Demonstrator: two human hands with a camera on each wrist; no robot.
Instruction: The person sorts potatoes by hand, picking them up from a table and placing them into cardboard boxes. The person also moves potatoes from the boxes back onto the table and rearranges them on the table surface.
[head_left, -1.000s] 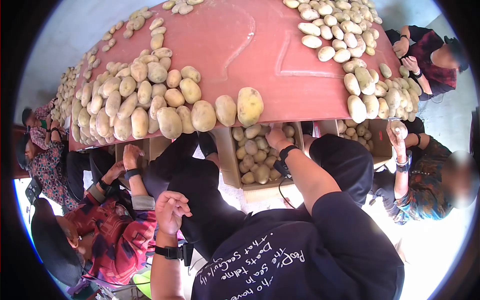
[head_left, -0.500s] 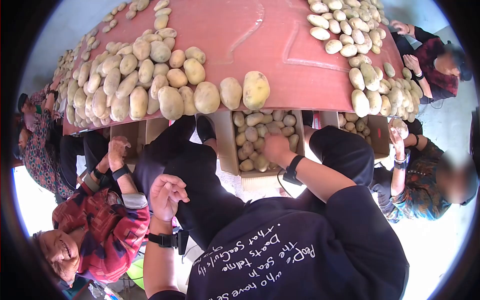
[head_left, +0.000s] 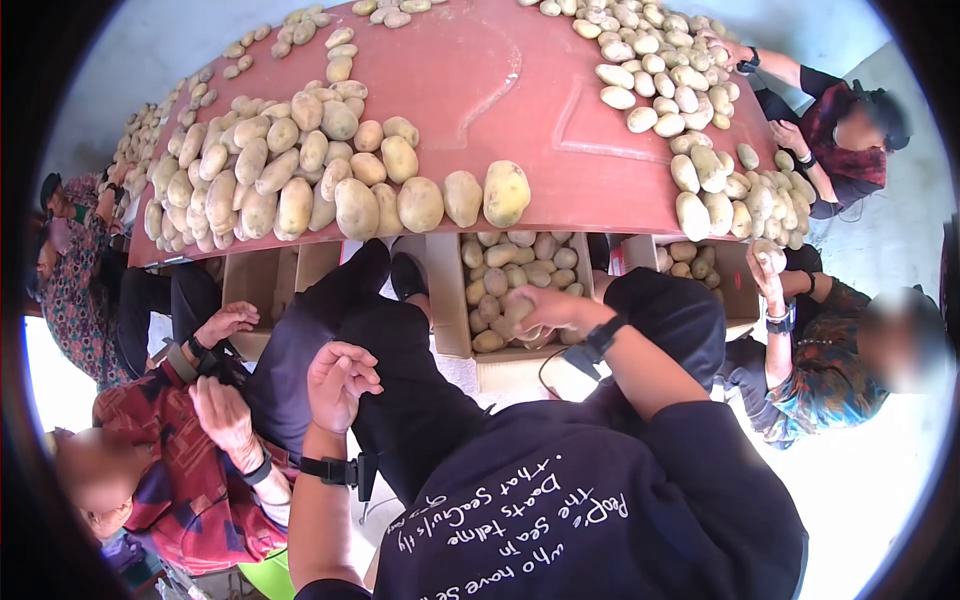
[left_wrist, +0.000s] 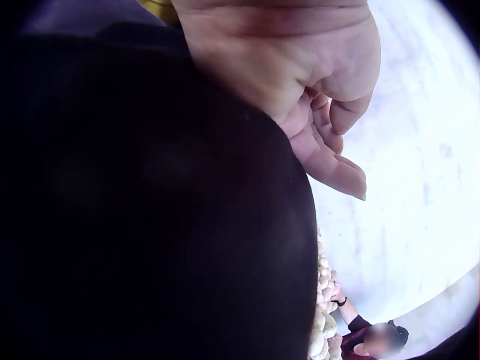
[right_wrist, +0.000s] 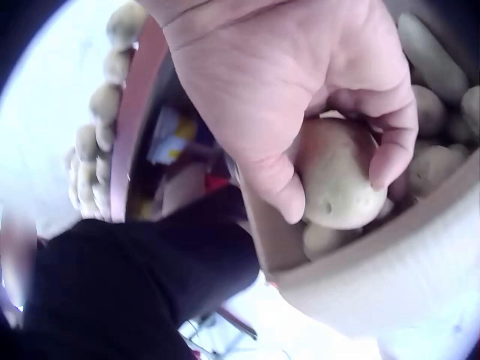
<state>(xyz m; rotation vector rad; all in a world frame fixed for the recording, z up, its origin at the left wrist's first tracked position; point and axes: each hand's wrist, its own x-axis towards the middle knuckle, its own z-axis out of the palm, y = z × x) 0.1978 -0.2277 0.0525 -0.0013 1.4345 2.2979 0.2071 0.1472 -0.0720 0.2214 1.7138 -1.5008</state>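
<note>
My right hand [head_left: 550, 310] is over the near part of a cardboard box [head_left: 455, 300] filled with potatoes. In the right wrist view the right hand [right_wrist: 300, 90] grips a potato [right_wrist: 341, 176] between thumb and fingers, just inside the box's edge [right_wrist: 274, 244]. My left hand [head_left: 342, 385] is raised beside my dark-clothed knee, its fingers loosely bent around nothing. The left wrist view shows the left hand [left_wrist: 300, 67] with loosely curled fingers, next to dark cloth [left_wrist: 165, 202].
A red table [head_left: 450, 120] carries potato heaps [head_left: 250, 170] at left and more potatoes [head_left: 690, 90] at right. A row of large potatoes lines its near edge. Other people sit at both sides, with cardboard boxes [head_left: 740, 290] under the table edge.
My right hand has come up from among the potatoes toward the box's near side, now with a potato in its fingers. The left hand stays raised in nearly the same pose.
</note>
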